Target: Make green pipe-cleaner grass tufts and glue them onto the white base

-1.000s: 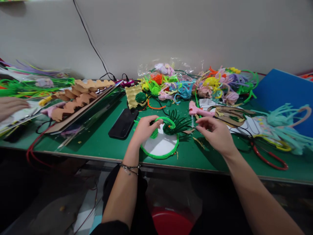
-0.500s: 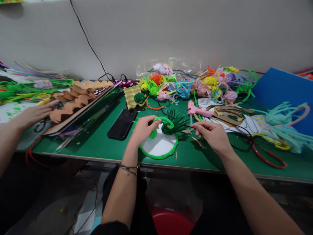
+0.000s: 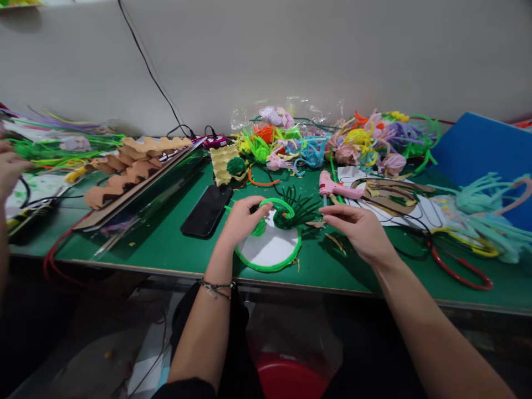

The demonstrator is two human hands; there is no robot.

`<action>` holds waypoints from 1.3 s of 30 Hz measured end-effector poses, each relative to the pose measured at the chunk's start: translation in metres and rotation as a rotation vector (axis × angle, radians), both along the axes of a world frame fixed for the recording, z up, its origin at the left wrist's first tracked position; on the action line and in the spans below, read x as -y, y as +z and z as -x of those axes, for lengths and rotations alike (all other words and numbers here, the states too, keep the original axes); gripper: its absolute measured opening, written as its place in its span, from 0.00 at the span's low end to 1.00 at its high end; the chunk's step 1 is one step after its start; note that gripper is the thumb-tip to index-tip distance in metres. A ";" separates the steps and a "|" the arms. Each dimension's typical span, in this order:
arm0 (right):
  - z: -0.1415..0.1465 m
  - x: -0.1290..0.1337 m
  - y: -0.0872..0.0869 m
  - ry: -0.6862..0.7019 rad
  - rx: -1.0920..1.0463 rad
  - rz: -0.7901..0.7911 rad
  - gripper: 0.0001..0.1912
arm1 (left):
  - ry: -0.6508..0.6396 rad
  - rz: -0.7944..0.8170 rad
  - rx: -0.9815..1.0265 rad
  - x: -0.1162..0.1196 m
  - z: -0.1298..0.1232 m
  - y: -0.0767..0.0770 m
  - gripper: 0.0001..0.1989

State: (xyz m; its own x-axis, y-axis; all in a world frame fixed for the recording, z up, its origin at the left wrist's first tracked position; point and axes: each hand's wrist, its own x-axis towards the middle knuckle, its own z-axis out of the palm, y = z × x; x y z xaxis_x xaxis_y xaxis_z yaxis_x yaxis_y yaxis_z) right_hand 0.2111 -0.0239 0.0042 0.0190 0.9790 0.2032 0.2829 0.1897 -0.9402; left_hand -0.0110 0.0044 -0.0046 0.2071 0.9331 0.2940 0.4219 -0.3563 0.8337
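Note:
My left hand point(image 3: 248, 219) is closed on a curled bright green pipe cleaner point(image 3: 286, 203), thumb and fingers pinching it above a round white disc point(image 3: 272, 249). A fuzzy green edge runs around the disc, which lies on the green table. Beside the curl, a bunch of dark green pipe cleaners point(image 3: 297, 210) fans out to the right. My right hand point(image 3: 361, 227) hovers at the tips of this bunch, thumb and forefinger slightly apart with nothing visible between them. Just beyond its fingertips lies a pink glue gun point(image 3: 338, 187).
A black phone point(image 3: 206, 210) lies left of the disc. Farther left are cardboard egg-tray pieces point(image 3: 128, 180). Pipe cleaner flowers point(image 3: 310, 147) are heaped by the wall, and red-handled scissors point(image 3: 461, 269) rest on the right. Another person's hand point(image 3: 10, 166) shows at the left edge.
My right thumb and forefinger have parted from a pinch at the dark green tips. My left hand keeps its hold. The other person's hand has moved left, away from the cardboard.

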 end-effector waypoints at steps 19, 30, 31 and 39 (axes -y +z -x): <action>0.003 -0.011 -0.003 0.006 -0.017 0.173 0.14 | -0.122 -0.066 0.018 0.004 0.007 0.002 0.09; 0.006 -0.016 -0.009 0.051 -0.109 0.173 0.14 | -0.162 -0.032 0.033 0.003 0.004 0.002 0.07; 0.006 -0.017 -0.009 0.051 -0.129 0.161 0.14 | -0.163 -0.030 0.032 0.003 0.005 0.002 0.07; 0.004 -0.011 -0.004 0.021 -0.370 0.130 0.10 | -0.153 -0.032 0.037 0.002 0.005 0.003 0.08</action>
